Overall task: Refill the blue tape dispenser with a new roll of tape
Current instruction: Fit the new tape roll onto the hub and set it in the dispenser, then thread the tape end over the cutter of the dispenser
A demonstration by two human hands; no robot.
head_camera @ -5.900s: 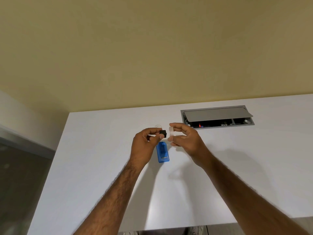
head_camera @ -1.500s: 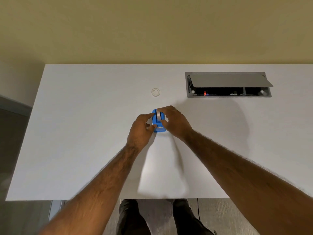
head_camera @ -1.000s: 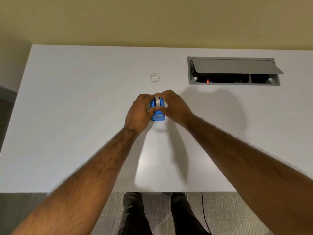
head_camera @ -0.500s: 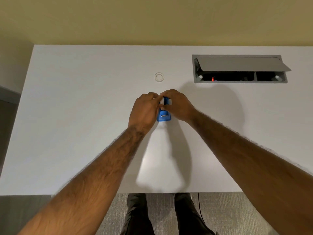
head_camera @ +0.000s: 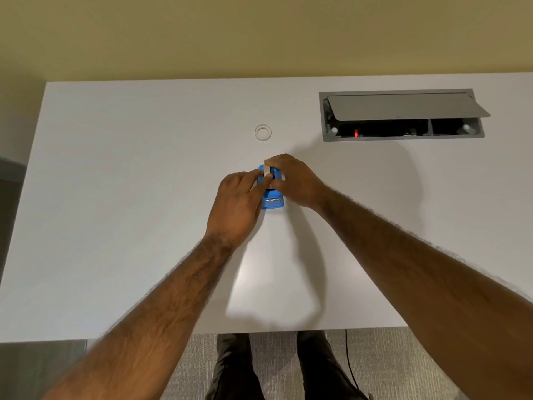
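Fingers (head_camera: 266,180) of both hands pinch the new roll of tape (head_camera: 267,170) seated in the blue tape dispenser (head_camera: 272,201) on the desk (head_camera: 115,197) at frame centre; light, stiff, slippery plastic, likely best gripped by its sides.

White desk (head_camera: 115,197) (open cable hatch (head_camera: 403,115)), beige wall (head_camera: 259,33), grey carpet (head_camera: 389,365).

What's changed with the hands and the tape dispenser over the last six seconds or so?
Both hands, left and right, came down from holding parts above the blue dispenser to grip it, with the tape roll now seated in it. The small ring still lies on the table.
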